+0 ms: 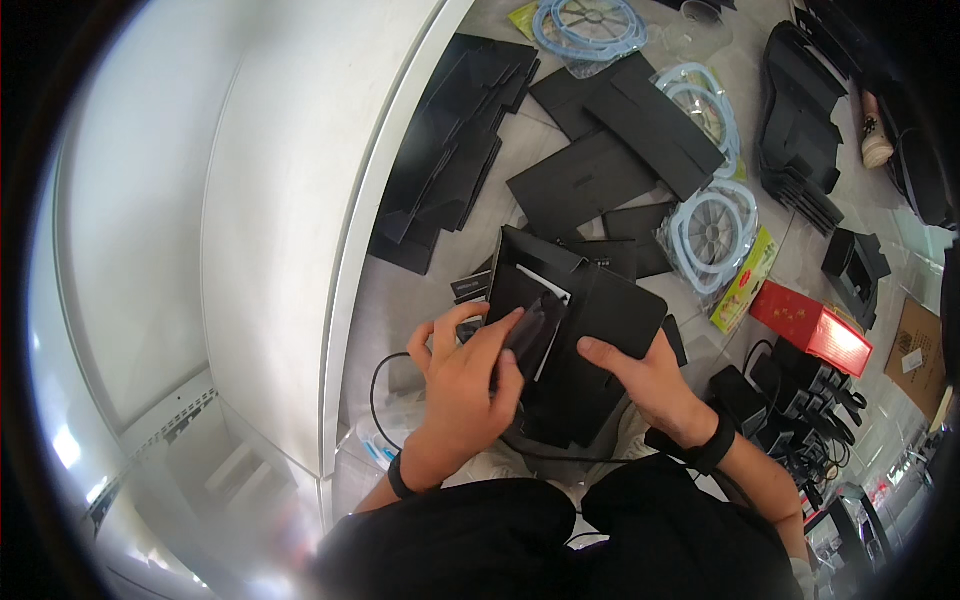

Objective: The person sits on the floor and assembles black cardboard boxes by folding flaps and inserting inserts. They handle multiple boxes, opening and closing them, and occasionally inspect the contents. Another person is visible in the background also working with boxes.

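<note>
An open black cardboard box [622,308] stands over the floor between my feet, its lid flap folded out to the right. My right hand [650,388] grips that flap, thumb on top and fingers hidden beneath. Inside the box, my left hand [462,378] has its thumb and fingers closed round a dark, shiny, soft-looking item [538,322], perhaps in thin plastic. A white sheet or card [555,338] shows along that item's edge. What lies deeper in the box is hidden by my left hand.
Flat black boxes [580,185] and stacked black cardboard [440,150] cover the floor ahead. Bagged pale-blue rings [708,235], a red box [808,325] and black cabled devices [790,395] lie to the right. A white cabinet [275,230] rises on the left. A black cable [374,395] loops near my left wrist.
</note>
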`<move>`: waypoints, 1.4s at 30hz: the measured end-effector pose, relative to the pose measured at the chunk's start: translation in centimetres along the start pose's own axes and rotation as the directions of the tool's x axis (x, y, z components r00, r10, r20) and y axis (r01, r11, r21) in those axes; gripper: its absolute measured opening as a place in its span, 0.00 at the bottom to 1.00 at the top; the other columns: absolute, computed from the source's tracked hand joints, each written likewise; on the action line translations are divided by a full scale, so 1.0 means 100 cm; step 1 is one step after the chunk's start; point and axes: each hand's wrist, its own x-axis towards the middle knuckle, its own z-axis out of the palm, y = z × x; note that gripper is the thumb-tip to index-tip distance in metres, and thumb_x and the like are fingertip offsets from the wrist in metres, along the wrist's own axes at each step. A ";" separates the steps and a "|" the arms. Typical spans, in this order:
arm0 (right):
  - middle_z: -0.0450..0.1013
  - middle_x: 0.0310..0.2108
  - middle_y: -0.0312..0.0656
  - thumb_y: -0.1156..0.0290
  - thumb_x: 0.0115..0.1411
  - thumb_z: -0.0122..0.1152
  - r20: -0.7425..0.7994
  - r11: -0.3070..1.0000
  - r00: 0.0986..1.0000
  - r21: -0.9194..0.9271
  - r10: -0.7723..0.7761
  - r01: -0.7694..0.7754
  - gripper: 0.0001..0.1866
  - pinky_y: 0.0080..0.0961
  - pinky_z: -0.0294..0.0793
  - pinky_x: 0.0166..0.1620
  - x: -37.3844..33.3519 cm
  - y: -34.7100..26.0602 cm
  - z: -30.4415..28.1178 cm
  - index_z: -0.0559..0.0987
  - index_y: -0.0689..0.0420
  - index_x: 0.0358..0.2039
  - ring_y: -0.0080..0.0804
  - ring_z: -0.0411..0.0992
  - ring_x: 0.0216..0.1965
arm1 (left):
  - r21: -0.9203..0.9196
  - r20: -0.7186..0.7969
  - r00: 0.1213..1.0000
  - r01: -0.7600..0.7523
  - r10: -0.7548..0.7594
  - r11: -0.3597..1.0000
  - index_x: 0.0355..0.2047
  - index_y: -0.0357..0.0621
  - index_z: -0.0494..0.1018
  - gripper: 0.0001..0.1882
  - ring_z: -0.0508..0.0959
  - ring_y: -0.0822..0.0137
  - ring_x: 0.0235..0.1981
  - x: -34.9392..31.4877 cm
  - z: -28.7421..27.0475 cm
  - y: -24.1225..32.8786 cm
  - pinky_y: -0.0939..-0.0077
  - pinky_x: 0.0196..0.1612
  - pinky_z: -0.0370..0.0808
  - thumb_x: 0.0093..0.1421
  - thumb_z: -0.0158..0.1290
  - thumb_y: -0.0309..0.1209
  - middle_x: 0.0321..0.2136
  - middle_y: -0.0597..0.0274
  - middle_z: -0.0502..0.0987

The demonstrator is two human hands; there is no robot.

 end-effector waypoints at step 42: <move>0.75 0.55 0.40 0.72 0.64 0.69 0.015 0.992 0.995 0.076 0.096 -0.097 0.26 0.28 0.72 0.59 0.006 -0.007 -0.016 0.72 0.62 0.61 0.30 0.73 0.55 | -0.449 0.180 0.918 0.396 -0.353 0.801 0.66 0.41 0.62 0.42 0.84 0.59 0.42 0.002 -0.015 -0.027 0.70 0.47 0.79 0.53 0.70 0.26 0.42 0.50 0.81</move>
